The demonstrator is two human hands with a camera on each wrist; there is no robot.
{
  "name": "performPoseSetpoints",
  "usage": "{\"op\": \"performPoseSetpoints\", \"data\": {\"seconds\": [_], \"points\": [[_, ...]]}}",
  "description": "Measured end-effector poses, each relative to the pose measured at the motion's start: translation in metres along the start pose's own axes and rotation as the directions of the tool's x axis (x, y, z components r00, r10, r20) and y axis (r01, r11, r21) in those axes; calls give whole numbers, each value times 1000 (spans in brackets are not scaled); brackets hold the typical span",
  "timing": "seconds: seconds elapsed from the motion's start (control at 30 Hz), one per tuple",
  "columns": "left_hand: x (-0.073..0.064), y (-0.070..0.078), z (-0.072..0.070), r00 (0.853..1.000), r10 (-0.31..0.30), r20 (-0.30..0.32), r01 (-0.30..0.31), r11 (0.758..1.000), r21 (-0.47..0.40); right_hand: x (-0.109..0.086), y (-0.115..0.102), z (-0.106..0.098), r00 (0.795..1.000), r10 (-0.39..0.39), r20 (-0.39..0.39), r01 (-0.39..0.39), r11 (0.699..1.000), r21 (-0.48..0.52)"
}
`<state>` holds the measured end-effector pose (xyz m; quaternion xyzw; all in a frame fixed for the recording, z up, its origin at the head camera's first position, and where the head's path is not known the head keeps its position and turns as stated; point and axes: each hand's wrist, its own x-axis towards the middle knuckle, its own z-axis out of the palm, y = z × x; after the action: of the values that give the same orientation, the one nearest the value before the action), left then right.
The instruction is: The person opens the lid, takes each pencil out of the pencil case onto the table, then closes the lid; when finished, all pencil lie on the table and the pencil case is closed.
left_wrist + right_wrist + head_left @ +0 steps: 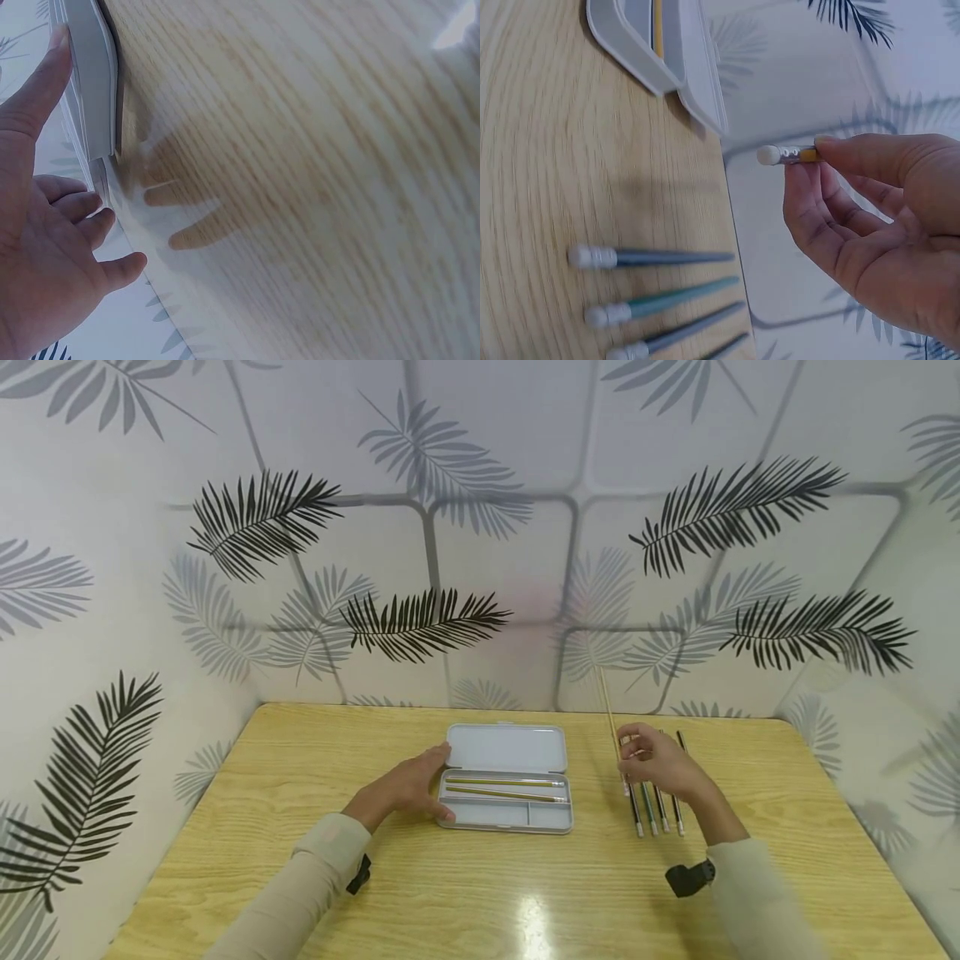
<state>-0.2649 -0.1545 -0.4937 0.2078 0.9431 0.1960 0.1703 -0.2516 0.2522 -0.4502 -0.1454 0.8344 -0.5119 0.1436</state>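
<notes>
My right hand (663, 766) pinches a yellow pencil (808, 154) near its white eraser end, between thumb and fingertips. The pencil is raised off the table and points away toward the wall. Beneath that hand, several dark pencils and a teal pencil (679, 296) lie side by side, erasers toward me. A white pencil case (491, 814) lies with its lid (506, 748) folded back. Two yellow pencils (504, 794) rest in its long rear compartment. My left hand (408, 785) touches the case's left side, thumb at the near corner and fingers spread beside the lid.
The wood-grain table (450, 893) runs back to a wall covering (510, 560) printed with leaves. Two smaller compartments, split by a divider (528, 814), form the near half of the case. Each wrist wears a dark strapped device.
</notes>
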Motion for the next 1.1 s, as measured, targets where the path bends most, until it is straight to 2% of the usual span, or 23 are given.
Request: {"op": "performPoseSetpoints", "data": {"seconds": [0.3,0.63,0.77,0.9,1.1], "points": [[-1,1,-2,1000,14,10,-14,1000,-1,-22,22,-32,993,111,-46,-110,994,24],[-2,2,-3,1000,27,13,-27,999,-19,-42,54,-60,969,243,-45,-243,970,18],[-2,2,-2,1000,23,15,-23,1000,-19,-51,63,-69,953,299,-47,-298,954,19],[-2,3,-3,1000,18,14,-18,1000,-22,-57,72,-73,925,370,-83,-372,928,-5],[-1,3,-2,1000,17,15,-17,1000,-18,-62,80,-73,890,434,-142,-446,893,-62]]}}
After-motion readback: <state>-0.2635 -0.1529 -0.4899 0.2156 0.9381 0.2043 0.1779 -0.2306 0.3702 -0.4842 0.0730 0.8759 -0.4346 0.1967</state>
